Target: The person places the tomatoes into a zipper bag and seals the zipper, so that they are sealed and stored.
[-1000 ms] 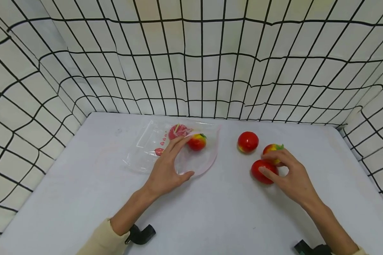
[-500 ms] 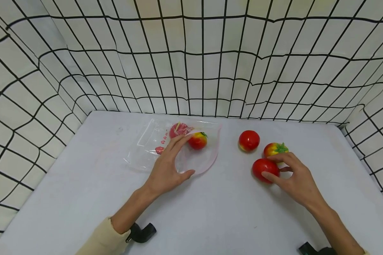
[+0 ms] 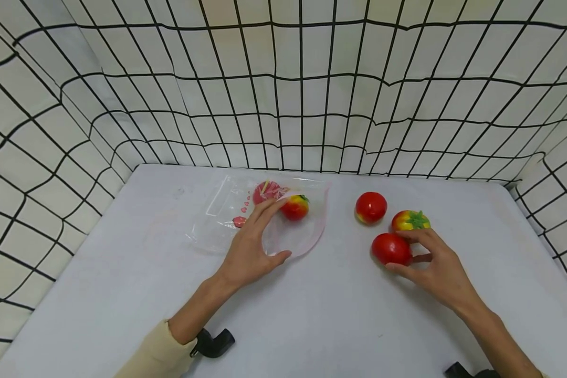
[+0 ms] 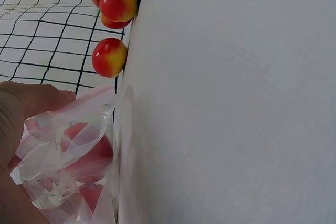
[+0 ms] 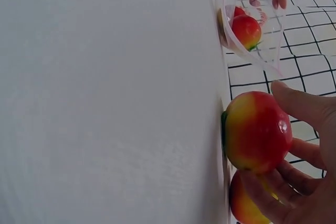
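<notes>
My left hand [image 3: 252,252] holds the mouth of a clear plastic bag [image 3: 217,231] with pink edging, thumb and fingers spread along its rim. Inside lies a red-and-yellow tomato [image 3: 295,209] with a green top; deeper in shows a second red one [image 3: 266,192]. Over on the right, my right hand [image 3: 437,270] has its thumb and fingers round the sides of a red tomato [image 3: 391,249], whose yellow underside faces the table in the right wrist view. Just behind it sits a tomato [image 3: 408,220] with its green leafy top showing.
Another red tomato [image 3: 370,207] stands behind and left of the gripped one. A white cloth [image 3: 312,315] covers the table. Black netting [image 3: 302,94] over white walls rises along the back and both sides.
The right fingers have drawn back from the tomato with the leafy top, uncovering it, and settled round the front red one. The left hand and bag stay about where they were.
</notes>
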The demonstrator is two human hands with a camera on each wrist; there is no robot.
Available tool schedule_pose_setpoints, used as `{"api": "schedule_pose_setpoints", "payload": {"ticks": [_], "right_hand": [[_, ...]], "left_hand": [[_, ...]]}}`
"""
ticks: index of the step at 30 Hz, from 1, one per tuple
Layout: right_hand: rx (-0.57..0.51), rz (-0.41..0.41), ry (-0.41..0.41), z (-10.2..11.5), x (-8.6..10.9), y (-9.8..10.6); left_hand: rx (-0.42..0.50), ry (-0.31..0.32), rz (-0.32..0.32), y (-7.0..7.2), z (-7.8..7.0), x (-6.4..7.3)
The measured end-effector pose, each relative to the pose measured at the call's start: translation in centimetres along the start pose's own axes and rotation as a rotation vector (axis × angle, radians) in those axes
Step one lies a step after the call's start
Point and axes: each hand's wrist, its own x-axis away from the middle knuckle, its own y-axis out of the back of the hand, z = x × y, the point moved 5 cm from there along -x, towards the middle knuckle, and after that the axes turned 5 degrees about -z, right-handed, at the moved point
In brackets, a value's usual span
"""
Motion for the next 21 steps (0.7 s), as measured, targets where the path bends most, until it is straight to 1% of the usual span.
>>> {"api": "schedule_pose_setpoints", "payload": {"ticks": [6, 9, 13, 17, 21], "right_hand": [[0.015, 0.036, 0.046, 0.2, -0.1, -0.5], [0.005, 0.058, 0.066, 0.4, -0.1, -0.6], [-0.019, 0.088, 0.065, 0.6, 0.0, -0.7], [-0.016, 0.088, 0.065, 0.8, 0.0, -0.7], [0.000, 0.067, 0.077, 1.1, 0.0, -0.6]], "left_hand": [[0.000, -0.003, 0.000, 0.0, 0.0, 0.0], [0.002, -0.009, -0.002, -0.1, 0.0, -0.1], [0.006, -0.013, -0.006, 0.0, 0.0, 0.0], [0.010, -0.021, -0.013, 0.1, -0.1, 0.0], [0.009, -0.022, -0.008, 0.1, -0.1, 0.0]]}}
